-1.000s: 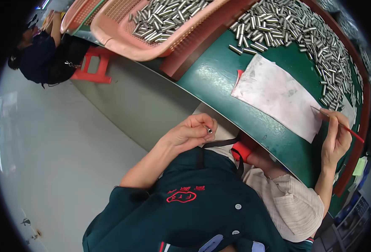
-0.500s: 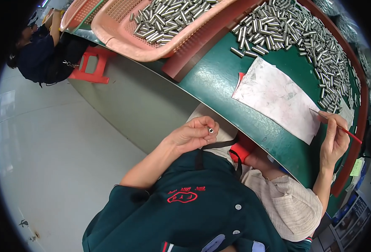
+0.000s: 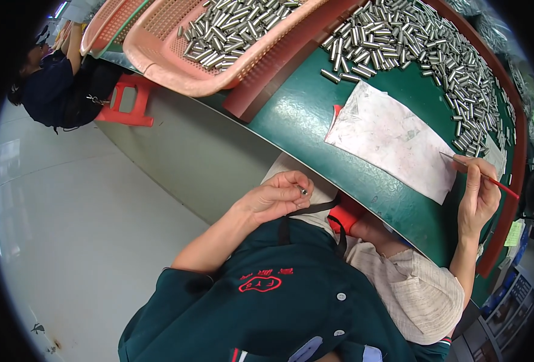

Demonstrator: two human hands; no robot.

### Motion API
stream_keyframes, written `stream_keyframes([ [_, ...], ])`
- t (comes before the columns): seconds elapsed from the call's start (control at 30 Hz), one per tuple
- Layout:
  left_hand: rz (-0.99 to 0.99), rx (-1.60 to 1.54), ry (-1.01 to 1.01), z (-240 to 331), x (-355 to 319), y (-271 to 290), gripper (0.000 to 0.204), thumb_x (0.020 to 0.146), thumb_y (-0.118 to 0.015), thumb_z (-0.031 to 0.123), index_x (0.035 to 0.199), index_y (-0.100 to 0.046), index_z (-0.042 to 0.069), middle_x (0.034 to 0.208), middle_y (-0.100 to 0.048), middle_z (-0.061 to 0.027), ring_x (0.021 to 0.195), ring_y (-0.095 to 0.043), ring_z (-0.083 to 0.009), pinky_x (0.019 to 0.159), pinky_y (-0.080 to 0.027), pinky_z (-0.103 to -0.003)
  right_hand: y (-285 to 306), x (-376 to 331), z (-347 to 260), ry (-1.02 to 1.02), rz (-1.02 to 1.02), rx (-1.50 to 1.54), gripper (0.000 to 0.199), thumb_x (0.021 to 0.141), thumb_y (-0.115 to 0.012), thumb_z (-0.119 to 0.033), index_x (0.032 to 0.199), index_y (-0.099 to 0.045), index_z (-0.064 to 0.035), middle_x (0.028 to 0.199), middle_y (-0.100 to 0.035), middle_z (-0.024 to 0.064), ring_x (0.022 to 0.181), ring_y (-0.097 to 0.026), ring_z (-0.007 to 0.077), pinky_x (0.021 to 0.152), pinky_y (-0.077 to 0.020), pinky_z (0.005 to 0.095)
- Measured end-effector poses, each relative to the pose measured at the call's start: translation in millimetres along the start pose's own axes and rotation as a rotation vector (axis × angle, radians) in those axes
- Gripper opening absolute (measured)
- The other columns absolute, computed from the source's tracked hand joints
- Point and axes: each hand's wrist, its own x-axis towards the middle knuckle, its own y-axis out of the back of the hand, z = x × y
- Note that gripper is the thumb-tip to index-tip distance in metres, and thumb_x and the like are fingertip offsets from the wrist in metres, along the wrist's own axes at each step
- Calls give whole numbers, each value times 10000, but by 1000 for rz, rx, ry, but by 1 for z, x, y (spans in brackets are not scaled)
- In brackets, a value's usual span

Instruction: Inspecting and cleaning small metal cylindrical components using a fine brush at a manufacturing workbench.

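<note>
My left hand (image 3: 279, 196) is closed in front of my body, off the table's near edge. Thumb and fingers pinch a short shiny metal tube (image 3: 303, 190), whose end shows at the fingertips. My right hand (image 3: 479, 196), at the table's right end, grips a slim pointed metal tool with a red rear end (image 3: 505, 188). The tool's tip lies over the right part of a smudged white sheet (image 3: 393, 139); whether it touches the sheet I cannot tell. Beyond the sheet, many similar metal tubes (image 3: 393, 42) lie in a loose heap.
A pink perforated basket (image 3: 188, 81) with more tubes stands at the table's far left. A brown-red raised border (image 3: 514, 181) runs along the green table's (image 3: 291, 114) right side. At far left, another person (image 3: 52, 84) sits near a red stool (image 3: 128, 102).
The tube in my left fingers has turned, so its open end faces me less directly. My right hand keeps its hold on the tool. The whole view has shifted slightly.
</note>
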Motion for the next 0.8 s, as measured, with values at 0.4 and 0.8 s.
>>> stream_keyframes([
  [0.4, -287, 308, 2, 53, 16, -124, 194, 693, -737, 7, 841, -615, -25, 912, -568, -190, 734, -557, -207, 664, -460, -282, 1, 3, -12, -29, 37, -31, 88, 872, -521, -8, 826, -587, 29, 752, -622, 89, 645, -589, 153, 599, -460, 256],
  [0.8, -283, 1986, -1386, 53, 132, -173, 190, 669, -737, 92, 808, -633, 17, 681, -559, -56, 596, -518, -185, 499, -399, -276, 0, 7, 2, 135, 152, 3, 81, 762, -599, 38, 695, -554, 42, 685, -605, 107, 527, -571, 247, 475, -432, 299],
])
